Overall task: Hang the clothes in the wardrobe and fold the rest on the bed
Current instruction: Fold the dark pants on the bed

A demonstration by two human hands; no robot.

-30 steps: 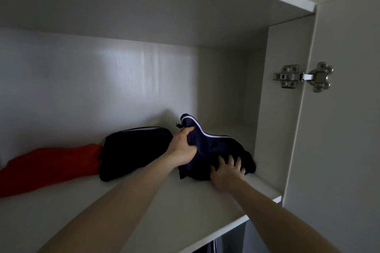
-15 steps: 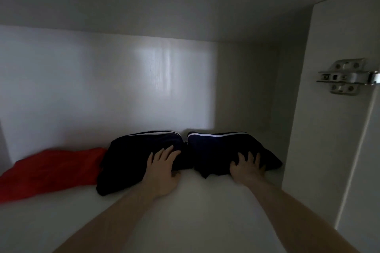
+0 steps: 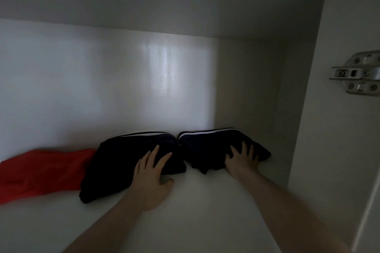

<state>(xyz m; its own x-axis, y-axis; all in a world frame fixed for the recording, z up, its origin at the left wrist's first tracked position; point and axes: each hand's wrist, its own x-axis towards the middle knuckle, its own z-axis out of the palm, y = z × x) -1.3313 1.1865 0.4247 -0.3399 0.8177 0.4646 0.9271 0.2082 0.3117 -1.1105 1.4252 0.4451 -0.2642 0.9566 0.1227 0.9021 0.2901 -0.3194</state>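
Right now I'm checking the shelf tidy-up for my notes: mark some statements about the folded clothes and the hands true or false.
1. The left hand lies flat on the left dark folded garment with the white stripe. True.
2. The right hand lifts the right dark navy folded garment off the white wardrobe shelf. False: it presses it down.
3. The red cloth garment lies left of both. True.
4. The metal door hinge is on the left. False: right.

a dim white laminate wardrobe compartment: smooth back panel [image 3: 82, 88] with a pale vertical sheen of light at 12 o'clock, flat white shelf board [image 3: 195, 222] at 6 o'clock, silver metal hinge [image 3: 357, 73] on the side panel at 3 o'clock.
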